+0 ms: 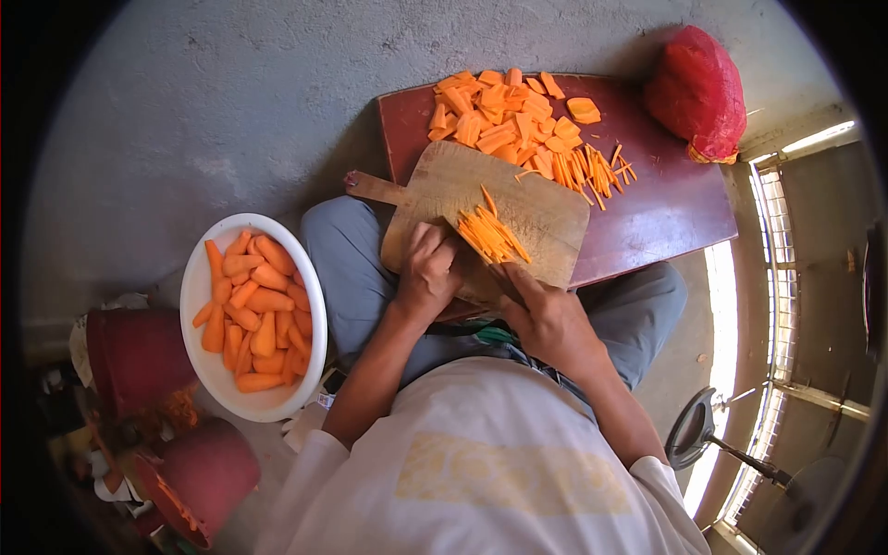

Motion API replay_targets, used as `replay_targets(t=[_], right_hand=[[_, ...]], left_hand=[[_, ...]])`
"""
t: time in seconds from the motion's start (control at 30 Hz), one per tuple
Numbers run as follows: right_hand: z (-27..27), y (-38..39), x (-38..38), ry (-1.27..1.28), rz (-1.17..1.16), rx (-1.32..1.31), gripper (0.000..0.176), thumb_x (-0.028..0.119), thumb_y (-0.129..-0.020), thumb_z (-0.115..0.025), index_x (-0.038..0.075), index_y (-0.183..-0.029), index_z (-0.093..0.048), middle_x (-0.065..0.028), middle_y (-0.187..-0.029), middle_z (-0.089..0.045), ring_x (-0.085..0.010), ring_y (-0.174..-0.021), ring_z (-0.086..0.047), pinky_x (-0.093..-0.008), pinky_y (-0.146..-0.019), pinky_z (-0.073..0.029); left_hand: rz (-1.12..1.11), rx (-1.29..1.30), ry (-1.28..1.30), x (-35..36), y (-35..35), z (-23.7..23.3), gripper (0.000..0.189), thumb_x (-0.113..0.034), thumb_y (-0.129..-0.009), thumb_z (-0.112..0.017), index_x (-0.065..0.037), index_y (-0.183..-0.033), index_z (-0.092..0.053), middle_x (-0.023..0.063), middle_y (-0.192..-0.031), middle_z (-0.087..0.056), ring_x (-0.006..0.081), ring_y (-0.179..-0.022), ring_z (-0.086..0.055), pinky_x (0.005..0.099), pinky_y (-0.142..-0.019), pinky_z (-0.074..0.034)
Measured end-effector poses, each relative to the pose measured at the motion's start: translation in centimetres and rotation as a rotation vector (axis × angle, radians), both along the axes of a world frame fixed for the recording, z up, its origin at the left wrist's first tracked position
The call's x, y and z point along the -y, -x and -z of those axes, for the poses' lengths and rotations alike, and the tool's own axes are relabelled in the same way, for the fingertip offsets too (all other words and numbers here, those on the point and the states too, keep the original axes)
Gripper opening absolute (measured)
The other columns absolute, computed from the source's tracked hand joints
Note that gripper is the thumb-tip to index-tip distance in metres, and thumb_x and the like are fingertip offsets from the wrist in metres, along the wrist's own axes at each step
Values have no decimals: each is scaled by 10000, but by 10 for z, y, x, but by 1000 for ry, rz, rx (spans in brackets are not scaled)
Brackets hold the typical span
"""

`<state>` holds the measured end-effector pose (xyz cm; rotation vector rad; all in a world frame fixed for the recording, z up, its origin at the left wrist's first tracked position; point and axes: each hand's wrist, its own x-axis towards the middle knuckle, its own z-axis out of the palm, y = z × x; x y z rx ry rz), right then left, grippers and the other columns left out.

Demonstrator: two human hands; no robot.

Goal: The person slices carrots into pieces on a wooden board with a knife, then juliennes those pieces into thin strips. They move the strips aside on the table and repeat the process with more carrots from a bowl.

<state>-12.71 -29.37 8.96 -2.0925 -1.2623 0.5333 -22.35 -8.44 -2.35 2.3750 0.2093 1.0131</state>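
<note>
A wooden cutting board (pixel 546 217) with a handle lies at the near edge of a dark red table (pixel 675 203). Thin carrot sticks (pixel 490 233) are gathered on the board. My right hand (pixel 546 314) is closed round a knife (pixel 476 245), whose blade lies along the left side of the sticks. Just left of the blade, my left hand (pixel 430 268) rests on the board with curled fingers; what it holds, if anything, is hidden. Beyond the board are a heap of carrot slices (pixel 504 116) and more cut sticks (pixel 592 171).
At the left stands a white basin (pixel 319 324) of whole peeled carrots (pixel 264 301). A red sack (pixel 698 92) sits at the table's back right corner. Dark red buckets (pixel 208 481) are at lower left, a stand fan (pixel 694 430) at lower right. A wall rises behind the table.
</note>
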Motion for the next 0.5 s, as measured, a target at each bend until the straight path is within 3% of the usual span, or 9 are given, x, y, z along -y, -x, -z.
replay_targets(t=[0.07, 0.17, 0.27, 0.3, 0.43, 0.5], right_hand=[[-2, -2, 6, -122, 41, -90, 478, 137, -1029, -738, -26, -1456, -601, -306, -1123, -777, -502, -999, -763, -531, -909, -603], [-8, -6, 13, -68, 174, -245, 432, 143, -1058, -713, -38, -1440, -621, -303, -1119, -764, -515, -996, -742, -452, -926, -591], [0, -7, 14, -84, 212, -379, 423, 163, -1083, -687, -48, -1445, -632, -303, -1073, -735, -473, -1001, -732, -415, -920, -572], [7, -4, 10, -130, 190, -383, 427, 167, -1085, -685, -50, -1449, -633, -306, -1073, -732, -463, -1006, -735, -420, -924, -572], [13, -17, 7, -92, 115, -375, 430, 184, -1102, -671, -49, -1463, -636, -320, -1151, -742, -445, -1117, -760, -439, -963, -577], [15, -34, 10, -93, 104, -339, 412, 192, -1118, -652, -31, -1465, -641, -319, -1195, -754, -453, -1163, -765, -441, -979, -583]], left_hand=[[-26, 19, 5, -1, 1, 8, 345, 91, -769, -687, -1, -1096, -745, 156, -1012, -701, 414, -991, -632, 517, -889, -518], [-41, -105, 149, -5, 2, 9, 294, 78, -875, -785, 7, -1161, -772, 151, -1027, -767, 345, -972, -719, 446, -911, -561], [-100, 0, 427, 1, -2, 3, 279, 90, -950, -713, 17, -1218, -740, 149, -990, -761, 326, -950, -737, 422, -888, -574], [-114, 11, 592, 4, 0, 3, 252, 72, -1013, -703, 12, -1256, -727, 126, -1062, -789, 238, -976, -767, 337, -901, -592], [-168, 59, 765, -3, 0, 6, 284, 45, -1012, -725, 7, -1294, -723, 99, -1064, -799, 161, -993, -750, 299, -935, -579], [-159, -23, 672, -2, 1, 2, 284, 36, -1016, -726, 4, -1298, -722, 84, -1042, -788, 152, -977, -740, 297, -917, -576]])
